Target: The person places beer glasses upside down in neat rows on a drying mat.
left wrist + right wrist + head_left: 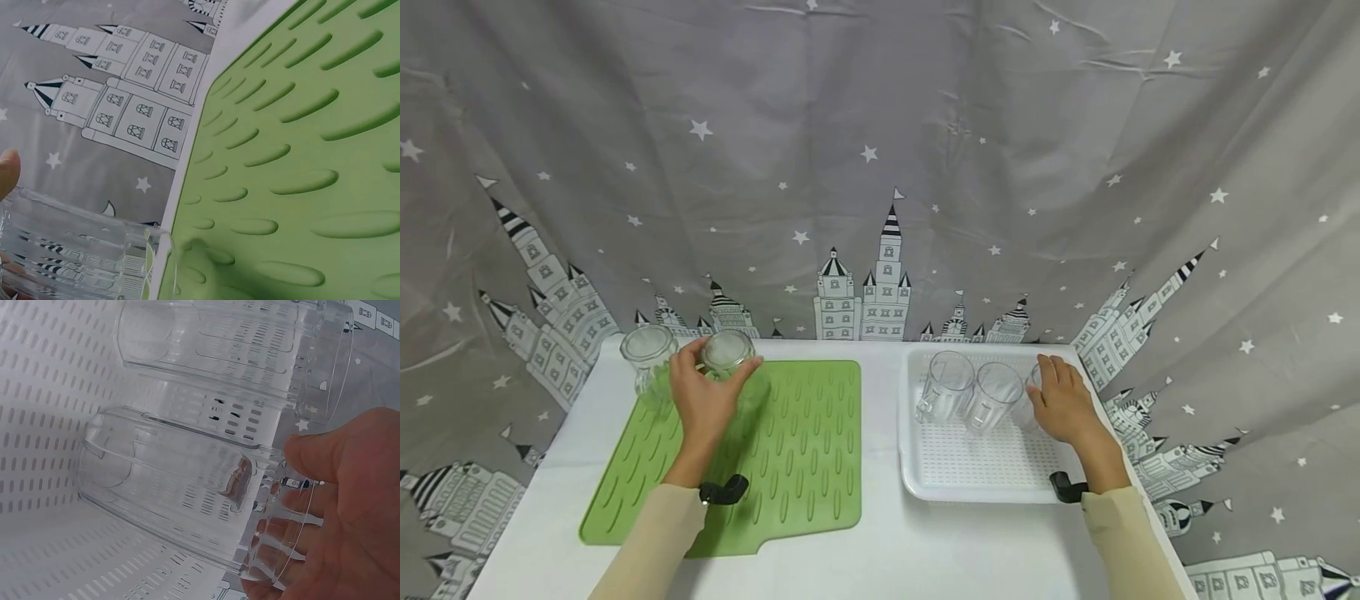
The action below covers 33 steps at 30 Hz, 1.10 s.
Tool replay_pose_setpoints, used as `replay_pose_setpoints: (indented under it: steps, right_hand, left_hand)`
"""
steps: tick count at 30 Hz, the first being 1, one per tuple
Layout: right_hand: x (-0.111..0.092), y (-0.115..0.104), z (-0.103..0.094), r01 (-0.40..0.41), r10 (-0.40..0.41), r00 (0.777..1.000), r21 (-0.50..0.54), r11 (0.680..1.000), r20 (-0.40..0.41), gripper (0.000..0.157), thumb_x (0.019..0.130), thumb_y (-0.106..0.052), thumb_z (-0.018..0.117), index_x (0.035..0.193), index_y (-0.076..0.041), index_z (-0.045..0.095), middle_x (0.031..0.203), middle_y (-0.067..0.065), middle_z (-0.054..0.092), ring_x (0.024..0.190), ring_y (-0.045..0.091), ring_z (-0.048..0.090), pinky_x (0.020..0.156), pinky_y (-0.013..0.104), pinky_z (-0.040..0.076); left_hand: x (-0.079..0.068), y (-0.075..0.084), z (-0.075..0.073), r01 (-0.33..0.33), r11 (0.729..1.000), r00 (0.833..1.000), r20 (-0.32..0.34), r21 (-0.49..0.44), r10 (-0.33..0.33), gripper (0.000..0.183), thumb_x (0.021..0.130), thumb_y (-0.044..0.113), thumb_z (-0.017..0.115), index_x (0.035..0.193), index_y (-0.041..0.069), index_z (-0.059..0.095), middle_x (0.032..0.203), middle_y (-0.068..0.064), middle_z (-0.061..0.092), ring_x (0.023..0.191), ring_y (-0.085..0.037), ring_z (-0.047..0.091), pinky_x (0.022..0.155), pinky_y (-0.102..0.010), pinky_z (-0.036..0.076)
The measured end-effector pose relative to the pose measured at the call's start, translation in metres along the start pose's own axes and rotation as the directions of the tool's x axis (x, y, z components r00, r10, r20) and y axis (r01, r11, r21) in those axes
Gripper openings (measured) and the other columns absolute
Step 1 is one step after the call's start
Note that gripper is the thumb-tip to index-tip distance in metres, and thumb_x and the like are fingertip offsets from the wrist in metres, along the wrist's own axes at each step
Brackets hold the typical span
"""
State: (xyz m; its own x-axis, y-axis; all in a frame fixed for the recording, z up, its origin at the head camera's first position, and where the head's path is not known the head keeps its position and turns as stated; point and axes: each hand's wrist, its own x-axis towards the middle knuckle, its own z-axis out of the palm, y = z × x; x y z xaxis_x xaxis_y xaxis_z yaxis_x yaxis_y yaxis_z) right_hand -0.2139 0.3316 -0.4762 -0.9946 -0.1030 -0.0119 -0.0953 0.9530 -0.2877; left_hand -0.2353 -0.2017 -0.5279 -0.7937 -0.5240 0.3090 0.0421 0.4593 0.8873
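My left hand [702,404] grips a clear glass mug [727,352] from above, thumb on one side and fingers on the other. The mug is bottom-up over the far part of a green drying mat [812,442]; whether its rim touches the mat I cannot tell. Beside it, at the mat's far left corner, stands another upturned glass mug [649,346]. My right hand [1063,404] holds a clear mug [169,481] by its rim, thumb and fingers around it, inside a white perforated basket [977,492]. Two more mugs, a left one [950,379] and a middle one [997,392], stand rim-up there.
A white table [880,550] carries mat and basket, with a strip of tabletop between them. Behind it hangs a grey curtain [925,150] printed with castles and stars. The basket's raised walls surround its mugs.
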Motion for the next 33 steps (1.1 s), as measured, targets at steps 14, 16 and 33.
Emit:
replay_pose_setpoints:
  steps: [14, 16, 33]
  right_hand:
    - [-0.001, -0.003, 0.001, 0.002, -0.002, 1.000, -0.011, 1.000, -0.002, 0.063, 0.114, -0.022, 0.045, 0.163, 0.012, 0.024, 0.167, 0.042, 0.024, 0.155, 0.063, 0.022, 0.126, 0.079, 0.027]
    - [0.000, -0.003, 0.001, 0.001, -0.001, 1.000, -0.006, 1.000, 0.000, 0.063, 0.114, -0.021, 0.045, 0.163, 0.012, 0.023, 0.167, 0.042, 0.023, 0.156, 0.063, 0.022, 0.126, 0.079, 0.026]
    - [-0.001, 0.001, 0.000, -0.004, 0.004, 1.000, -0.001, 1.000, -0.013, 0.063, 0.113, -0.022, 0.045, 0.163, 0.011, 0.024, 0.168, 0.041, 0.024, 0.156, 0.062, 0.022, 0.126, 0.079, 0.027]
  left_hand:
    - [0.010, -0.019, 0.018, 0.046, 0.999, 0.995, -0.091, -0.003, -0.046, 0.091, 0.077, 0.033, 0.100, 0.148, 0.005, 0.051, 0.141, -0.022, 0.052, 0.129, -0.034, 0.046, 0.111, -0.050, 0.041]
    - [0.010, -0.019, 0.020, 0.047, 0.999, 0.995, -0.093, 0.002, -0.047, 0.091, 0.077, 0.033, 0.100, 0.149, 0.007, 0.050, 0.141, -0.023, 0.051, 0.130, -0.035, 0.045, 0.113, -0.051, 0.041]
    - [0.009, -0.010, 0.034, 0.078, 0.997, 0.993, -0.089, 0.019, -0.076, 0.090, 0.081, 0.033, 0.097, 0.151, 0.008, 0.048, 0.141, -0.024, 0.046, 0.132, -0.035, 0.041, 0.112, -0.053, 0.042]
